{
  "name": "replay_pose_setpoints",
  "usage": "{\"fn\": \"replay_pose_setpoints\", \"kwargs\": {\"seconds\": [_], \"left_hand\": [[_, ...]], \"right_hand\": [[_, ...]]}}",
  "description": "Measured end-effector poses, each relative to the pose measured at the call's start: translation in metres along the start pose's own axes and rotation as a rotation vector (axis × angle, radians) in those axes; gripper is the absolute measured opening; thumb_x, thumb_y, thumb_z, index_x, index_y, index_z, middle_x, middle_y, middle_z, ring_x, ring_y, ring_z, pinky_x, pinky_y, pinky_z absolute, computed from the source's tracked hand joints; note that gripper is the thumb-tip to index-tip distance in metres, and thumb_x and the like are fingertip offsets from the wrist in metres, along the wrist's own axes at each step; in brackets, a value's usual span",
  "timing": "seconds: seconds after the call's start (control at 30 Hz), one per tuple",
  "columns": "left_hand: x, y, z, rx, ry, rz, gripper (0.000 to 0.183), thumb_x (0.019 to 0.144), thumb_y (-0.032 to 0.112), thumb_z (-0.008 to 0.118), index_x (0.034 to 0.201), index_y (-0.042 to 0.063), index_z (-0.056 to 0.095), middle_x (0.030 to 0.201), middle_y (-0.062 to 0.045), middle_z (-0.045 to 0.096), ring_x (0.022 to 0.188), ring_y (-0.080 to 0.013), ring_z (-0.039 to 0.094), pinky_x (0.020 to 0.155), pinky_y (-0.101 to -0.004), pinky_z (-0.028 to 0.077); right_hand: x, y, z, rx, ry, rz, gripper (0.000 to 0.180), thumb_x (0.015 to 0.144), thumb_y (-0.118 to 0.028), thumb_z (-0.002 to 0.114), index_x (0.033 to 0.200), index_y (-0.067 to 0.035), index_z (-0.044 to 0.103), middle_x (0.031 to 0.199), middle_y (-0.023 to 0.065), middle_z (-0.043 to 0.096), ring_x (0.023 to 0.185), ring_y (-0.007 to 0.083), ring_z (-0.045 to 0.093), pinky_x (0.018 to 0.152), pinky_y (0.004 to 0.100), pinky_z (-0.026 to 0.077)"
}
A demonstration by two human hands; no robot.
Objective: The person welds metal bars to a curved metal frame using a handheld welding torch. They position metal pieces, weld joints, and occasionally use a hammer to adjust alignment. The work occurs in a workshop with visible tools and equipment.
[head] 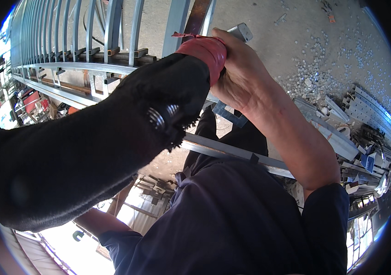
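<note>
Black fabric with a frayed edge covers my left arm up to my left hand (187, 70), whose fingers are hidden. Shiny metal coils (162, 117) show through an opening in that fabric. A red band (202, 51), with a loose tail at its upper left, wraps around the end of the black covering. My bare right hand (238, 65) closes against the red band from the right, its fingertips out of sight. Just beyond that hand, the end of a grey metal tube (242, 32) sticks out. Below both hands a long metal bar (230, 149) crosses in front of my body.
Rows of square steel tubes (88, 31) form a frame at the upper left. Many small metal offcuts (310, 74) litter the concrete floor (271, 44). Perforated metal strips (369, 106) and profile scraps (333, 135) are piled at the right. A notched metal plate (230, 115) lies below my wrist.
</note>
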State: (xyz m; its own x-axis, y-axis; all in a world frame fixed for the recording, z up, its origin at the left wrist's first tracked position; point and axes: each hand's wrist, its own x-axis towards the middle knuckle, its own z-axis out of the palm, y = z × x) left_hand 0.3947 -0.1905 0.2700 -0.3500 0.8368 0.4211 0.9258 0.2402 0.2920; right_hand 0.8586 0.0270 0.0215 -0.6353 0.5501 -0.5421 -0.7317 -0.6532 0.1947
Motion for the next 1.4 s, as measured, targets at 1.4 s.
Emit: {"fn": "replay_pose_setpoints", "kwargs": {"seconds": [1.4], "left_hand": [[-0.056, -0.006, 0.015, -0.021, -0.032, 0.023, 0.025, 0.104, 0.020, 0.058, 0.114, 0.000, 0.069, 0.100, -0.006, 0.067, 0.091, -0.0161, 0.063, 0.086, -0.0284, 0.050]], "right_hand": [[-0.052, 0.022, 0.038, -0.176, 0.170, -0.148, 0.032, 0.107, -0.028, 0.054, 0.103, 0.003, 0.062, 0.090, 0.0159, 0.071, 0.085, 0.0271, 0.072, 0.084, 0.0387, 0.063]]}}
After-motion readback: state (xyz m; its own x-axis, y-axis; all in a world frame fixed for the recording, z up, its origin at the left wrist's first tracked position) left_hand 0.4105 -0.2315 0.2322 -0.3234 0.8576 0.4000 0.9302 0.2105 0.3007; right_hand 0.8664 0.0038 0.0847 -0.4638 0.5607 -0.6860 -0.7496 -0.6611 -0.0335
